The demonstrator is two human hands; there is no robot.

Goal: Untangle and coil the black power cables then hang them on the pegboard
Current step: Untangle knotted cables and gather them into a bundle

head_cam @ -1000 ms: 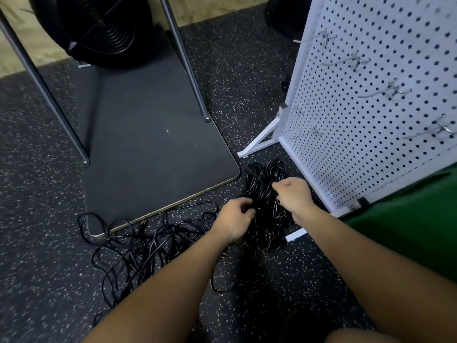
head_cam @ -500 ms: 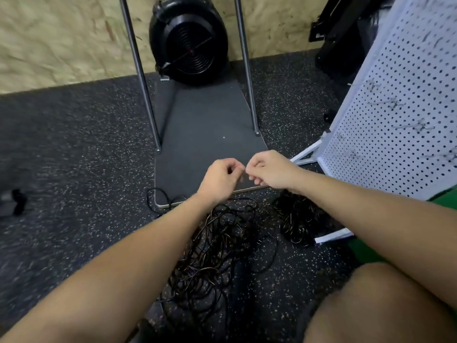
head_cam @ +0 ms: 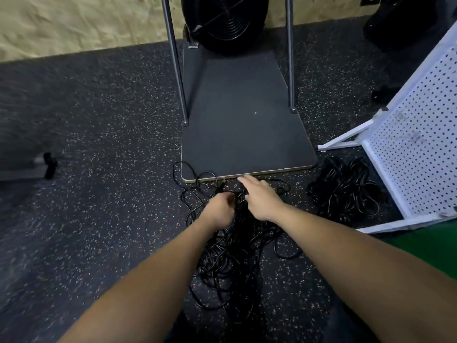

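A loose tangle of black power cables (head_cam: 230, 253) sprawls on the speckled floor in front of me. My left hand (head_cam: 220, 209) is low on the top of the tangle, fingers curled into the strands. My right hand (head_cam: 259, 196) reaches over the tangle with its fingers stretched out flat near the board's front edge. A second, denser heap of black cables (head_cam: 346, 189) lies to the right, at the foot of the white pegboard (head_cam: 418, 144), which stands tilted at the right edge with small metal hooks on it.
A dark flat board (head_cam: 244, 125) lies ahead with two metal poles (head_cam: 176, 63) rising from it and a black round fan (head_cam: 225, 23) behind. A grey object with a black end (head_cam: 47, 165) sits at far left. Green cloth (head_cam: 420, 246) shows at right.
Both hands dropped from pinching a strand in the air to the left tangle. The right hand's fingers opened out. Earlier both hands were on the heap by the pegboard.
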